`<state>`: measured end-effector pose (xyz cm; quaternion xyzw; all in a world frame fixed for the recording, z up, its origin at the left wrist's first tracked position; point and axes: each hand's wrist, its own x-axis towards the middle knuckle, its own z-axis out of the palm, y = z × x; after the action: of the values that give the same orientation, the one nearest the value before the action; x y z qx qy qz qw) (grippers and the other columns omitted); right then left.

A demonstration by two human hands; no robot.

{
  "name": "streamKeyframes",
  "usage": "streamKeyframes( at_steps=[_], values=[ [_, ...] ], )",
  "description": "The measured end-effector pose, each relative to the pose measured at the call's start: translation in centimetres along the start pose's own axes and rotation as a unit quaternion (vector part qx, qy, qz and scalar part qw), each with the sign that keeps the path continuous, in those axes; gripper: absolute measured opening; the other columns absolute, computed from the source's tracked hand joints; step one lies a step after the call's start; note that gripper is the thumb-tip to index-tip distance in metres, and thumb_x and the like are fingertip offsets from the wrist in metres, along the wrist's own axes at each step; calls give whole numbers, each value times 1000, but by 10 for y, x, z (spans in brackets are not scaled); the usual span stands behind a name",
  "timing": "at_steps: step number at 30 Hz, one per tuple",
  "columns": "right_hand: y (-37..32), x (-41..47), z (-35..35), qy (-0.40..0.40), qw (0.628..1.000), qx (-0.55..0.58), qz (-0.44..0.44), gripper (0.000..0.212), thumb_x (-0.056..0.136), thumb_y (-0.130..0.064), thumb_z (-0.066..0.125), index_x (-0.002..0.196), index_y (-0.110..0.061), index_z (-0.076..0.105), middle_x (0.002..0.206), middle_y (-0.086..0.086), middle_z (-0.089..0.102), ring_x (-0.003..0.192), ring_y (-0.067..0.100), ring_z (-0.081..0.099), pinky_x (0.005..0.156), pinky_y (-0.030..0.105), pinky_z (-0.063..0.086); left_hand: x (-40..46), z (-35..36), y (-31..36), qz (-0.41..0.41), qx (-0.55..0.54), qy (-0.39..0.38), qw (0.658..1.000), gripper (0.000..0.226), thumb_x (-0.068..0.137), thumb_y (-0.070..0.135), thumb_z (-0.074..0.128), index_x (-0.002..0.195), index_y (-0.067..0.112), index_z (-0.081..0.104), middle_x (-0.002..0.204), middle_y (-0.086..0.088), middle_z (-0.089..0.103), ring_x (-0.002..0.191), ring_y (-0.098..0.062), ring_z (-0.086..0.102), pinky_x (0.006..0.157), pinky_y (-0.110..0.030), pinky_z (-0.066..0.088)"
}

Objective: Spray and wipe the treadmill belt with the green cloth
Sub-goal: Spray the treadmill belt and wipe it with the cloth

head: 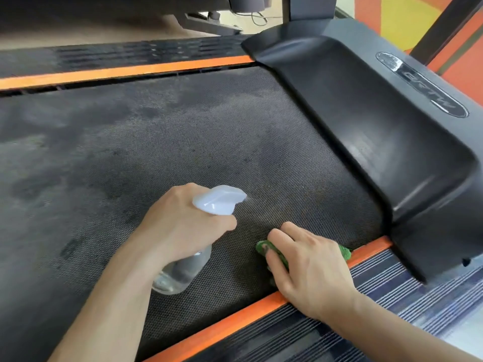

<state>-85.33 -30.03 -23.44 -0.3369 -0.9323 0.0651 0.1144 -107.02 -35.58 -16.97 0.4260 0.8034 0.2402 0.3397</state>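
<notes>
spray step in hand: left hand [183,220] has its fingers wrapped round the bottle [188,259], nozzle toward the belt [156,142]. right hand [308,270] presses the cloth [271,253] flat near the orange rail [235,322]. next, wipe across the wetted patch.

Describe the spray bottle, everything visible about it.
The spray bottle has a clear plastic body holding clear liquid and a white trigger head. The left hand grips its neck, holding it tilted above the treadmill belt, nozzle aimed toward the black motor cover. It touches only that hand.
</notes>
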Motion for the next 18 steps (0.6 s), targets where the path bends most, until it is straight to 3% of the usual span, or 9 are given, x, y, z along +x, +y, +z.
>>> streamKeyframes(
  at_steps=[5, 8, 11, 12, 15, 16, 18],
  values=[
    [1, -1, -1, 4, 1000, 14, 3, 25, 100, -38, 42, 80, -23, 44, 78, -10, 43, 64, 14, 48, 52, 35, 44, 2, 1, -3, 27, -24, -35, 999, 31, 77, 32, 80, 69, 14, 56, 51, 13, 49, 56, -13, 47, 63, -34, 43],
    [5, 2, 0, 9, 999, 17, -43, 26, 101, -38, 43, 81, -22, 47, 80, -8, 44, 64, 15, 49, 50, 36, 43, 1, 3, -4, 11, -22, -35, 999, 35, 76, 27, 79, 60, 16, 49, 47, 12, 45, 51, -12, 42, 59, -32, 38],
    [36, 36, 3, 22, 994, -69, -82, 24, 100, -39, 42, 85, -22, 50, 83, 0, 50, 68, 25, 58, 49, 37, 46, 5, -1, -9, 3, -80, -15, 997, 37, 79, 21, 77, 60, 16, 46, 47, 12, 38, 46, -8, 33, 54, -28, 32],
    [48, 55, 4, 35, 994, -91, -40, 23, 99, -40, 41, 88, -22, 50, 85, 2, 52, 72, 29, 61, 51, 37, 47, 5, -3, -12, 6, -89, -24, 996, 35, 81, 22, 77, 63, 14, 48, 48, 13, 38, 45, -6, 32, 54, -28, 31],
    [66, 103, 12, 82, 972, -64, 210, 25, 100, -41, 38, 94, -20, 51, 95, 5, 58, 87, 36, 64, 64, 37, 40, 13, -3, -27, 19, -100, -30, 994, 25, 83, 26, 78, 82, 5, 65, 50, 13, 42, 44, -3, 36, 53, -24, 35],
    [56, 107, 18, 92, 963, -62, 247, 26, 101, -41, 38, 95, -20, 52, 97, 5, 59, 89, 35, 63, 65, 37, 36, 15, -3, -30, 21, -93, -27, 995, 23, 83, 26, 80, 86, 5, 70, 51, 12, 45, 42, -2, 38, 50, -20, 38],
    [19, 95, 25, 74, 973, -65, 207, 26, 100, -43, 37, 94, -22, 51, 97, 2, 58, 86, 32, 64, 62, 36, 34, 23, -5, -42, 13, -92, -12, 996, 24, 81, 29, 84, 88, 8, 76, 55, 9, 55, 41, -1, 44, 45, -13, 40]
  ],
)
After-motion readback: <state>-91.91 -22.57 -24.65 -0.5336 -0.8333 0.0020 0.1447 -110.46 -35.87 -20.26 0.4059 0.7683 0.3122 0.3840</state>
